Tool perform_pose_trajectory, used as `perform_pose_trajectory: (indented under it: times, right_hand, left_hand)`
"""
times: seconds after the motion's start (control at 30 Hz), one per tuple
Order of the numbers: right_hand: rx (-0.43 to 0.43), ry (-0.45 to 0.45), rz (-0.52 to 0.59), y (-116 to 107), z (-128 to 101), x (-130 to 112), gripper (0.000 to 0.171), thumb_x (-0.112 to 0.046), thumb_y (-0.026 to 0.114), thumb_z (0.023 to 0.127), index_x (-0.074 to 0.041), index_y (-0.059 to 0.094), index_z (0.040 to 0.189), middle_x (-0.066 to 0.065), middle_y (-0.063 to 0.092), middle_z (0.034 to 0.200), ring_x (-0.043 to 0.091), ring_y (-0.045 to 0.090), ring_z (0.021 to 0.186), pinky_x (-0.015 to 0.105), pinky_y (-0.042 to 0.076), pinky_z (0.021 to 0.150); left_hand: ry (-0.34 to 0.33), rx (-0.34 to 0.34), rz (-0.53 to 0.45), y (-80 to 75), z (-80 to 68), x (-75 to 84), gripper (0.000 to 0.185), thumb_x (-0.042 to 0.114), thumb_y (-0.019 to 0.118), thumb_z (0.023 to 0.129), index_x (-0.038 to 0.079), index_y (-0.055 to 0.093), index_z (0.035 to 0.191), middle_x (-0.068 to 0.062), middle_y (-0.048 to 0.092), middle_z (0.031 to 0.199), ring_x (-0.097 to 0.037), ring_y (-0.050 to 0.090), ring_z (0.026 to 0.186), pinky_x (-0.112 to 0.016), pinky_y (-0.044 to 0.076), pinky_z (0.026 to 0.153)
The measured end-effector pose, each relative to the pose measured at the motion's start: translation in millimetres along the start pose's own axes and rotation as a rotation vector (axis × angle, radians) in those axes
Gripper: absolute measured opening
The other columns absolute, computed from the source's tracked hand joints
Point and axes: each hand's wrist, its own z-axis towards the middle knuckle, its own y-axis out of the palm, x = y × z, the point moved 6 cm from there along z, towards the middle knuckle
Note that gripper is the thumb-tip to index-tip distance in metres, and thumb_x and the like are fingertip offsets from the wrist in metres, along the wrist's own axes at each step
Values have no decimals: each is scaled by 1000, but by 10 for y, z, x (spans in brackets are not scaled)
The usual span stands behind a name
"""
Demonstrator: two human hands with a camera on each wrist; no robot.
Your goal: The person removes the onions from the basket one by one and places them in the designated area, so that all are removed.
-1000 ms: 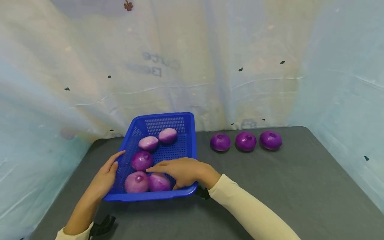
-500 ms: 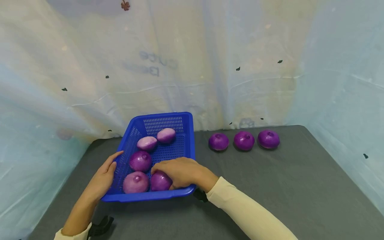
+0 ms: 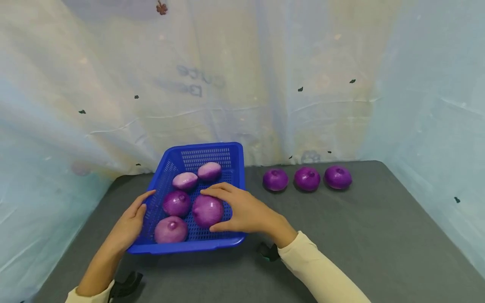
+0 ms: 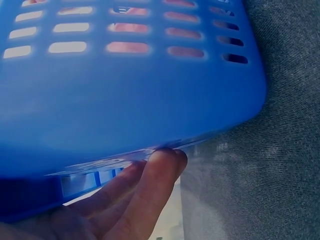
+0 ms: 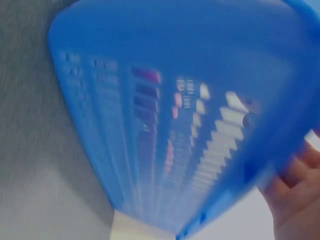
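Note:
A purple onion [image 3: 208, 211] sits between the thumb and fingers of my right hand [image 3: 242, 209], raised inside the blue plastic basket [image 3: 189, 247]. My left hand [image 3: 130, 223] holds the basket's left rim; the left wrist view shows fingers [image 4: 159, 172] of it touching the rim from below. Inside the basket are two onions near the front left, a darker one [image 3: 177, 203] and a paler one [image 3: 171, 230]. Farther back lie two onions with whitish sides, one [image 3: 185, 181] left of the other [image 3: 209, 171]. The right wrist view is blurred and hides the held onion behind the basket wall.
Three dark purple onions stand in a row on the grey table [image 3: 322, 235], right of the basket: a left one [image 3: 275, 179], a middle one [image 3: 307, 179] and a right one [image 3: 338, 177]. A pale printed curtain [image 3: 242, 84] hangs behind the table.
My right hand has closed on the front right onion, then raised it and moved it away from the basket's front rim. My left hand has stayed on the rim.

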Motion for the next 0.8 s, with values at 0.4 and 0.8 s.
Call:
perform_pose_trajectory:
  times: [0.4,0.8]
  right_hand:
    - [84,39,168,-243,-209,424,76,-43,86,75,-31,50,141,-11,54,138,6,55,122,35,52,98]
    - [30,125,210,-484,-323,549,81,-42,86,76,-26,46,145,-11,56,135,10,56,118,35,52,95]
  left_hand:
    - [-4,13,6,6,6,-47,50,29,15,111,18,19,159,-32,27,157,-55,41,134,-68,39,102]
    - [-44,-4,15,8,-19,-35,51,32,15,110,21,17,160,-31,26,158,-55,41,135,-70,40,101]
